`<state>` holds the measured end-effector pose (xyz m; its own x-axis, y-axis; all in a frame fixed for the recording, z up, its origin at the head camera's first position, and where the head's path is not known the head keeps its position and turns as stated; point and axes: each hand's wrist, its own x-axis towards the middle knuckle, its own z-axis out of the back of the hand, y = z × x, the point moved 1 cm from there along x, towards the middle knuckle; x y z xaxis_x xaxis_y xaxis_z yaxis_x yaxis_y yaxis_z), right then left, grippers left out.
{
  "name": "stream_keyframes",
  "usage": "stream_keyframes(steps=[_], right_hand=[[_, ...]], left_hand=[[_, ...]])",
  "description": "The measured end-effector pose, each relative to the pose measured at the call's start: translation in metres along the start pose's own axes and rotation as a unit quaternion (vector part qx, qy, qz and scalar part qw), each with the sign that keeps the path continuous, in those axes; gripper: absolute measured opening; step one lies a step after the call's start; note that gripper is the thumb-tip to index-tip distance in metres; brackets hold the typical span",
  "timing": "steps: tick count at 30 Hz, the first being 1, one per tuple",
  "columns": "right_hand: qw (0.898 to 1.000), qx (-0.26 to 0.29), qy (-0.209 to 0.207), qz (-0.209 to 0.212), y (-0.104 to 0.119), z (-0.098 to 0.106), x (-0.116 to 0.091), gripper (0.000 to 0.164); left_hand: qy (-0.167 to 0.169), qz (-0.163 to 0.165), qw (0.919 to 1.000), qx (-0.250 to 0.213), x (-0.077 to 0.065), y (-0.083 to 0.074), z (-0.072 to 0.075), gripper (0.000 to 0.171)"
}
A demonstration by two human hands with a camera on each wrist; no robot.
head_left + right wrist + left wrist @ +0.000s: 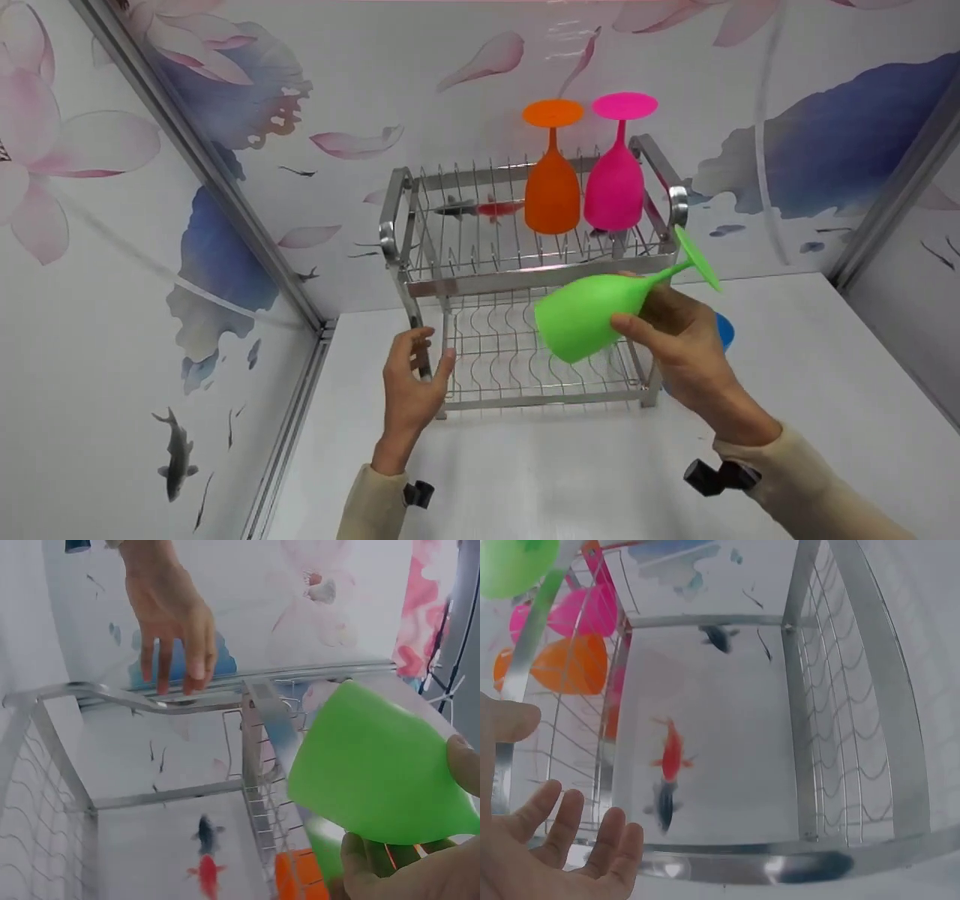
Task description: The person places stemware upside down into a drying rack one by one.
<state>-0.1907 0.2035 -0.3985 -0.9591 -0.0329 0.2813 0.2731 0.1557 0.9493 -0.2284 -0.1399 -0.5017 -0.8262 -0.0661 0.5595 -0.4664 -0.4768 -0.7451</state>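
right hand has the lime-green goblet gripped by its bowl, tilted, mouth toward the left hand; that one's fingers are loosely spread beside the two-tier dish rack, can't tell if touching; orange goblet and hot-pink goblet stand upside down beyond both hands; looks like mid-racking; next move probably calls for tipping it fully rim-down

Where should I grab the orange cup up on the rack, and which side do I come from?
Probably the thin stem of the orange cup, coming from the left in the head view. The cup stands upside down, so its stem is up high and bare, narrow enough to pinch, while the pink cup sits close on its right.
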Motion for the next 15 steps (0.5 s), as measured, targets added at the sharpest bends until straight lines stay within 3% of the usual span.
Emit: stream_keyframes(steps=[3,7,11,15], right_hand=[[0.998,-0.053,0.014,0.022,0.019,0.000,0.013,0.054],[0.994,-0.087,0.041,0.047,0.043,-0.006,0.033,0.054],[0.991,-0.099,0.066,0.064,0.066,-0.017,0.052,0.048],[0.983,-0.138,0.083,0.084,0.087,-0.030,0.069,0.044]], left_hand=[[-0.021,0.013,0.9995,0.022,0.002,0.012,0.004,0.044],[-0.039,0.058,0.9968,0.040,0.002,0.027,0.005,0.051],[-0.024,0.108,0.9925,0.053,0.002,0.041,0.000,0.056],[-0.006,0.131,0.9903,0.046,0.002,0.051,-0.006,0.057]])
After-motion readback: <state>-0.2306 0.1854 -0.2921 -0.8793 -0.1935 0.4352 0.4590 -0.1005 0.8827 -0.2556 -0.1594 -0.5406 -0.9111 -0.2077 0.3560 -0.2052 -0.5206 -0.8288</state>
